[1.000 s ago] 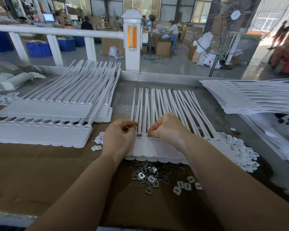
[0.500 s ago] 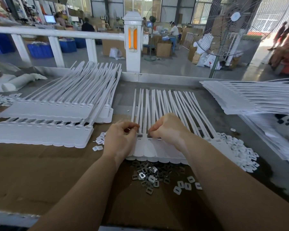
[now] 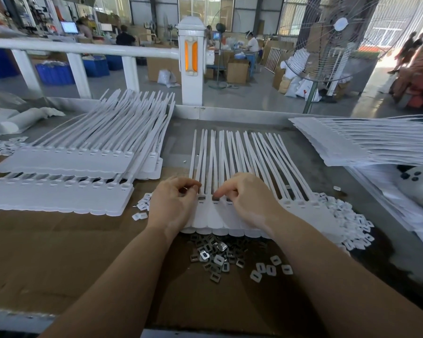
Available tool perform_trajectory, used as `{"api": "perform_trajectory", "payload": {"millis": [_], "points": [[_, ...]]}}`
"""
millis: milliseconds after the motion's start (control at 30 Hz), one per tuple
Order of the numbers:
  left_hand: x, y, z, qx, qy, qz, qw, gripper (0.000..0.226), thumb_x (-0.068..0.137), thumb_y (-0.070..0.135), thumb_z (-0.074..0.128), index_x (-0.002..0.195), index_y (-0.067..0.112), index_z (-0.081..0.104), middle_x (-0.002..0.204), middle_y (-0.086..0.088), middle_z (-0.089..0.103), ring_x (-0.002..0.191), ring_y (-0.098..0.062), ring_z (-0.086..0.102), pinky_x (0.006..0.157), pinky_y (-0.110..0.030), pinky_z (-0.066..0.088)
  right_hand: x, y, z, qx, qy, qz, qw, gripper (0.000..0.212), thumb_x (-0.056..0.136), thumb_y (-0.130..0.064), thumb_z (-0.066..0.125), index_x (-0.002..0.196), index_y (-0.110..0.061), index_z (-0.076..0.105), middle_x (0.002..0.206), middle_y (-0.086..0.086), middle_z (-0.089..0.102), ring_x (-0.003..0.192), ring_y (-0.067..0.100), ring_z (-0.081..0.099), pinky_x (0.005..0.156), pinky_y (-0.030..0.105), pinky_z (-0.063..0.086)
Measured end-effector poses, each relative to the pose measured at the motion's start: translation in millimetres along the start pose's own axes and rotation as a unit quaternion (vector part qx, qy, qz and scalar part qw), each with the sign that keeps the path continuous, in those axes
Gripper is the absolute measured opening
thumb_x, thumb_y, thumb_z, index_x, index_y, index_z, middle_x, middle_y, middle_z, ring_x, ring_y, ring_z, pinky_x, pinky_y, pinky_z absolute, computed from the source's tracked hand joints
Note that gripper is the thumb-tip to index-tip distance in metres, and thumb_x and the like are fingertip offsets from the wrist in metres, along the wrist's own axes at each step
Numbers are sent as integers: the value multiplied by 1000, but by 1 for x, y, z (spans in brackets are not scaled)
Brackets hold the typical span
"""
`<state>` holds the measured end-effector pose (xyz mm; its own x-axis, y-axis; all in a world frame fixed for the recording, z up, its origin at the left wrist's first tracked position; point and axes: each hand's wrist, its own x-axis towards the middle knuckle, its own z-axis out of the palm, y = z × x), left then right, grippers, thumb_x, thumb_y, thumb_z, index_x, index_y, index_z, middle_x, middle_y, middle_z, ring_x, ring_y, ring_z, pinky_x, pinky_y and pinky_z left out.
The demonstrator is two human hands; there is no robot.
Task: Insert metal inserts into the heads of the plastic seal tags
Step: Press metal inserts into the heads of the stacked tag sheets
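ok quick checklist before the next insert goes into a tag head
1. Sheet of seal tags lies flat on the cardboard under both hands: ok.
2. Left hand has an insert ready: something small glints between its curled fingers, but cannot tell what.
3. Right hand is at the row of heads, forefinger pointing at one: ok.
4. Open sockets visible between the hands: ok.
5. Pile of metal inserts in front of the sheet: ok.
6. Earlier inserts seated fully: cannot tell.
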<state>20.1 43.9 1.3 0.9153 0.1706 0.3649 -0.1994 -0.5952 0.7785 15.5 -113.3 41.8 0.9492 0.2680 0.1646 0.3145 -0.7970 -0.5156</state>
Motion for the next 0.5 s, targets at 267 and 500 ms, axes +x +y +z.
{"api": "perform_trajectory", "payload": {"millis": [267,500], "points": [[-1,2,-1,0,2,3,1000,13,87,20,60,86,29,69,81,25,52,75,8,49,64,4,32,0,-2,2,-52,-8,-20,998,35,93,0,44,100,-20,71,111,0,59,97,16,55,85,30,46],[-1,1,-2,-39,4,8,999,14,88,17,61,84,30,67,87,18,59,82,3,52,68,2,34,-4,13,-12,43,73,41,996,31,94,-2,45,100,-18,70,115,-2,64,90,4,56,85,17,44]]}}
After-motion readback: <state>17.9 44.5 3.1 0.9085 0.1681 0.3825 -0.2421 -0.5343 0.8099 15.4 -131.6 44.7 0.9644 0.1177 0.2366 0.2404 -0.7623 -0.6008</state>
